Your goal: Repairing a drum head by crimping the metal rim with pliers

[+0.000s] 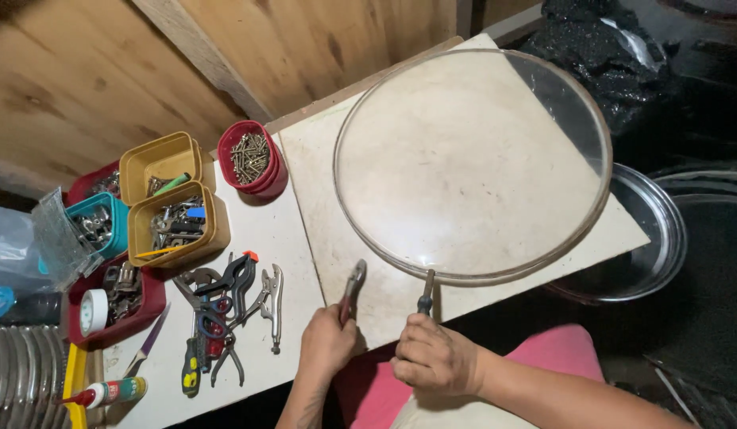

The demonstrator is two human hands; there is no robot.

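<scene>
A large round clear glass lid (472, 159) lies on a pale worktop (329, 238). My left hand (325, 343) grips pliers (353, 287) with red handles, their jaws pointing up toward the lid's near rim. My right hand (434, 357) holds a screwdriver (426, 292) by its dark handle, its shaft reaching the rim of the lid at the front edge. The two tools stand close together at the lid's nearest edge.
Left of my hands lie several pliers, clamps and scissors (225, 310). Yellow tubs (176, 224), a teal tub (98, 225) and a red bowl of screws (252, 157) sit further left. A metal pan (650, 246) stands under the worktop's right side. Wooden wall behind.
</scene>
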